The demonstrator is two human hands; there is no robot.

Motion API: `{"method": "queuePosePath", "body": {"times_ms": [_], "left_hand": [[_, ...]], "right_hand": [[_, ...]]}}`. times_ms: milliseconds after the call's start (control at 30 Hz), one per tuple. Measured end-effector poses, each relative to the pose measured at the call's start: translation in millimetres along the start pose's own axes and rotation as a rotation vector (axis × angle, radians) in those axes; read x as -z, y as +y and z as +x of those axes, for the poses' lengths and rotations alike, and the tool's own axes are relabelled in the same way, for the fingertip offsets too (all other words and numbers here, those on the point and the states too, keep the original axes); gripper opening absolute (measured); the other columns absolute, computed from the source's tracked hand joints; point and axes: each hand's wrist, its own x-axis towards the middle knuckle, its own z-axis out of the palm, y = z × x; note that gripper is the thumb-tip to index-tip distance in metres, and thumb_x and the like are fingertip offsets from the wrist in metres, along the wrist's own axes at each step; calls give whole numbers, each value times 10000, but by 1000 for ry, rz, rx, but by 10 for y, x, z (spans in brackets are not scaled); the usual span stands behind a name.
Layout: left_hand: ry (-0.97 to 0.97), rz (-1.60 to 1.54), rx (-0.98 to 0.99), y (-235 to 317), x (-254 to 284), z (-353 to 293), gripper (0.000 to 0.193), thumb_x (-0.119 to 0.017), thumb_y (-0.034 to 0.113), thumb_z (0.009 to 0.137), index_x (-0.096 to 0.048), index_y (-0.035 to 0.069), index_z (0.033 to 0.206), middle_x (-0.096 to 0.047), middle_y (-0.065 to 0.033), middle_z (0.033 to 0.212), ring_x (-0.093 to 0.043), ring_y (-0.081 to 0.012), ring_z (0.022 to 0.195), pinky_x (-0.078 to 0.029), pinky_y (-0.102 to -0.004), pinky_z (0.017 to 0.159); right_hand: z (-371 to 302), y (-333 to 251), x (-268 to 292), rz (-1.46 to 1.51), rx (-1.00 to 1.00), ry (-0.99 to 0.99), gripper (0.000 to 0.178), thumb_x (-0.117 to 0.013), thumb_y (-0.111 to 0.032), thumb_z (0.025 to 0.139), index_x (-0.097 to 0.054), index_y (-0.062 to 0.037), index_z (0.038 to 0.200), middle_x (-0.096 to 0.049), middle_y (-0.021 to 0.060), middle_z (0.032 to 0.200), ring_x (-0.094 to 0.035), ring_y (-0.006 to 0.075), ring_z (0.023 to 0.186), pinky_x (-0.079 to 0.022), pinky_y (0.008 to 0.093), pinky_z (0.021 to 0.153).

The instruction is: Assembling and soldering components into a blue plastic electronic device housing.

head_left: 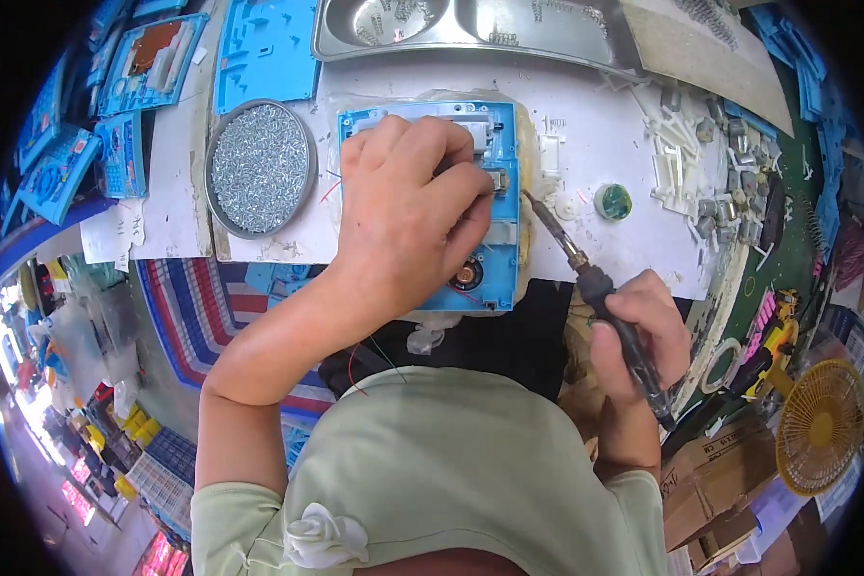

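A blue plastic casing (502, 269) lies open-side up on clear plastic sheeting on the table. My left hand (398, 192) covers its left and middle part, fingers curled and pressed together down inside it; what they pinch is hidden beneath them. A small metal part (496, 180) shows just right of these fingers, and a round speaker (468, 275) sits low in the casing. My right hand (645, 331) is wrapped round the black handle of a soldering iron (607, 293). Its tapered metal tip points up-left, close to the casing's right edge.
A round grey dish (309, 173) of small screws stands left of the casing. Behind is a metal tray (509, 50) with springs. A green-filled tub (612, 202) sits at right, near heaped white plastic pieces (677, 158) and metal parts (734, 187). Blue casings (269, 58) lie back left.
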Motion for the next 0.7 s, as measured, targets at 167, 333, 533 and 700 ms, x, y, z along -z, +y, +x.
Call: {"method": "queuePosePath", "body": {"times_ms": [167,333,533,700], "left_hand": [[18,-29,-6,-30,-25,-9,244,-816,52,671,-726,111,890,-600,-19,937,-554,-233,871,-363,-378,773],[17,-4,-4,-5,-10,4,245,-817,56,671,-730,117,892,-598,-15,935,-553,-227,868,-360,-376,767],[13,7,-4,-7,-25,-3,251,-818,60,672,-731,124,899,-596,-12,942,-552,-226,870,-360,-377,770],[6,6,-5,-21,-22,-11,254,-818,64,674,-731,128,903,-595,-11,950,-552,-227,877,-364,-378,779]], "right_hand": [[22,-18,-14,-6,-9,-29,267,-780,-14,779,-671,6,1022,-610,64,683,-545,211,565,-423,309,512],[72,-29,-43,-7,1,-46,268,-778,2,767,-675,7,1014,-629,74,688,-539,211,551,-418,310,504],[73,4,-64,4,-6,-47,272,-785,7,757,-679,9,1008,-630,73,685,-541,213,551,-424,312,506],[121,-29,-69,-20,-9,-81,287,-788,12,747,-684,0,1014,-620,69,674,-536,214,552,-422,312,507]]}}
